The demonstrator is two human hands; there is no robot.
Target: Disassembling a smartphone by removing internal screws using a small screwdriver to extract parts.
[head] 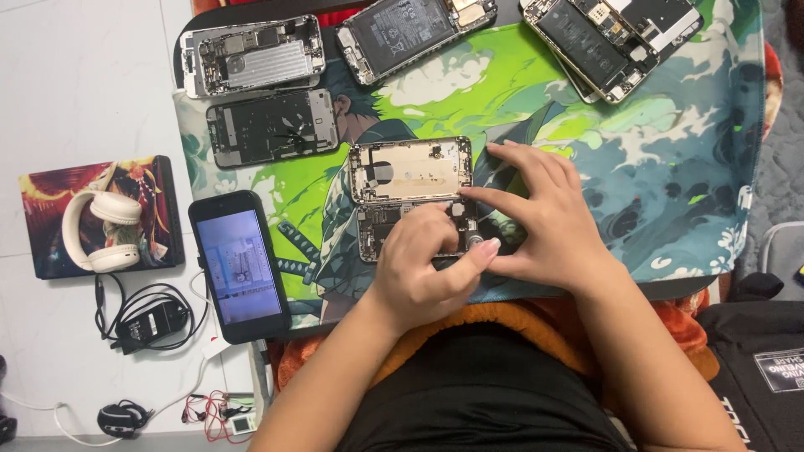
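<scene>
Your fingers [469,249] curl down onto the opened phone body with bare circuit board [402,230], which lies just inside the near edge of the table, on the green and blue illustrated mat [670,167]. Your left hand [423,264] presses on its lower half; whether it pinches anything I cannot tell. Your right hand [536,218] lies spread, fingertips touching the gold-coloured phone back shell [410,170] directly behind it. A black phone with lit screen [239,266] sits at the mat's left edge.
</scene>
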